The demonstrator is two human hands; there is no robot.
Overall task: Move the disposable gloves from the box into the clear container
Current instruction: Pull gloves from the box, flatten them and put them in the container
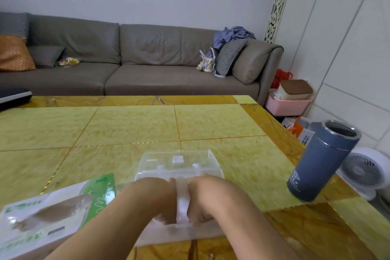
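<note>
I have the white wad of gloves (182,205) pinched between both hands, left hand (163,202) and right hand (203,201), low at centre frame over the clear container (179,164) on the counter (126,129), box (42,215) at lower left; next, I judge, pressing them in.

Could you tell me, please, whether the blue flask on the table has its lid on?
Off: the blue flask stands upright, its steel rim and dark interior exposed; no lid is visible nearby.
</note>
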